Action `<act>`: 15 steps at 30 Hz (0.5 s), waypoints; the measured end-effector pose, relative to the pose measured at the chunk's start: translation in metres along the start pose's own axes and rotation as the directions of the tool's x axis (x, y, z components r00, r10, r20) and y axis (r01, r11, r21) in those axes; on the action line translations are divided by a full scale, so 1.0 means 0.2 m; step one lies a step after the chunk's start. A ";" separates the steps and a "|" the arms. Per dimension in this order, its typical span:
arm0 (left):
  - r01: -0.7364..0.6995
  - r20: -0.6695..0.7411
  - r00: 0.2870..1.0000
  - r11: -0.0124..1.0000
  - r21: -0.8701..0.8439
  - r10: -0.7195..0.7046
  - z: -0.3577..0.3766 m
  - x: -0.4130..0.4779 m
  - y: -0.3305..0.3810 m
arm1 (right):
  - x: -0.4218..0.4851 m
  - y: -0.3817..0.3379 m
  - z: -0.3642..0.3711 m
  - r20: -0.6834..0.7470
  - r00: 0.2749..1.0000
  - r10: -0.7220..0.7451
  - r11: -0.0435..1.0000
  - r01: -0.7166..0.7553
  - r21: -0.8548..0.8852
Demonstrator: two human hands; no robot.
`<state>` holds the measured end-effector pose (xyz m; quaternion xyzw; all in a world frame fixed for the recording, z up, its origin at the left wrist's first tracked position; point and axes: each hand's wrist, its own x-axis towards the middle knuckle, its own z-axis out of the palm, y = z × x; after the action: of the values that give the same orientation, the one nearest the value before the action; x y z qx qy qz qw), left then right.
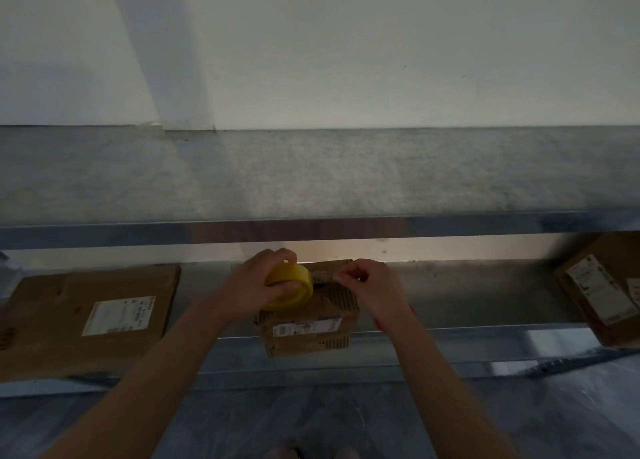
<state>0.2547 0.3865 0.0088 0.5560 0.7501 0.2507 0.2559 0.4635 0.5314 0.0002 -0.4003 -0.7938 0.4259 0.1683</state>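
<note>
nearest lies a grey floor (311,420), and two bare forearms reach from it up toward a metal shelf (450,306). at the shelf's front edge, in the middle, sits a small cardboard box (304,332) with a label on its near face; its near side overhangs the edge a little. just above the far part of the box, the left hand (256,278) grips a yellow tape roll (294,287), fingers curled over the top and thumb across the near face. just right of the roll, the right hand (372,283) pinches a short strip of tape (323,278) between thumb and fingertips, over the box's top; the strip is faint in the dim light. on the same shelf, well to the left, a flat cardboard parcel (52,320) lies with a white label up. far to the right, another labelled box (602,292) lies tilted. above runs a grey upper shelf (311,174), and behind it a pale wall (346,60).
</note>
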 end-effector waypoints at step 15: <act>0.005 -0.070 0.998 0.978 0.208 0.010 0.10 0.11 0.11 | 0.09 0.22 -0.05 0.177 0.964 0.200 0.881 -0.256 0.398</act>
<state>0.2775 0.4154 0.0055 0.5714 0.7801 0.1905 0.1694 0.4805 0.5652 -0.0309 -0.4170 -0.6408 0.6278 0.1462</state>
